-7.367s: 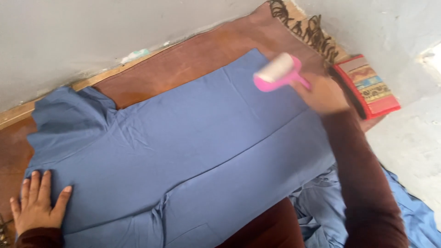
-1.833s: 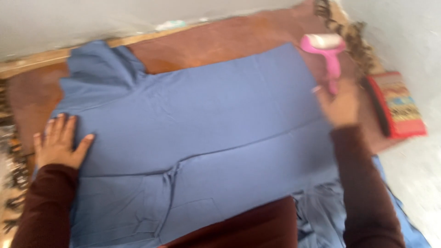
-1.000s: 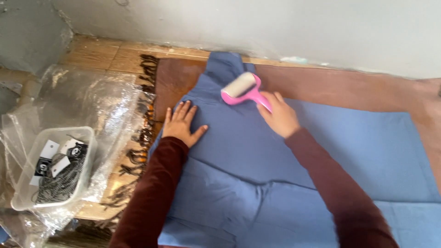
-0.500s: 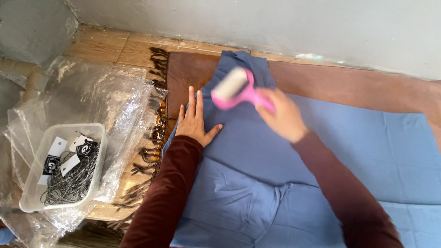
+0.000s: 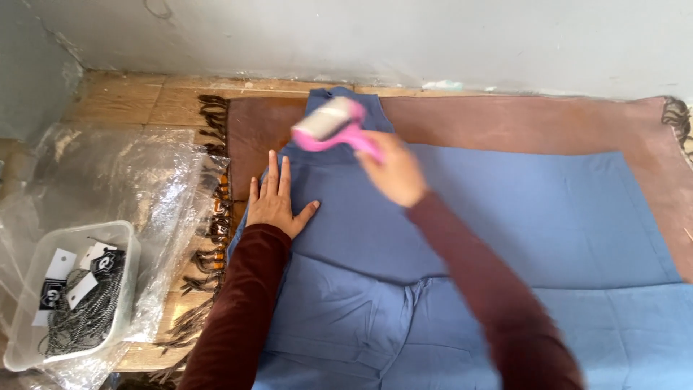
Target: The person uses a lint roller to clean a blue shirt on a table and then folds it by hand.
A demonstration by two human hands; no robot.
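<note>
left hand (image 5: 278,204) lay flat, fingers spread, pinning blue garment (image 5: 505,209) near rug's (image 5: 505,123) left edge | right hand (image 5: 393,173) clenched pink lint roller (image 5: 328,126) on the sleeve (cloth kept taut)

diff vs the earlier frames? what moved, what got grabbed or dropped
The right hand carried the pink lint roller from the blue garment's far right end across to its left end, near the wall. The left hand shifted along the cloth's left edge. Nothing was grabbed or dropped: the right hand grips the roller as before, and the left lies flat on the cloth, which lies spread on the brown rug.
</note>
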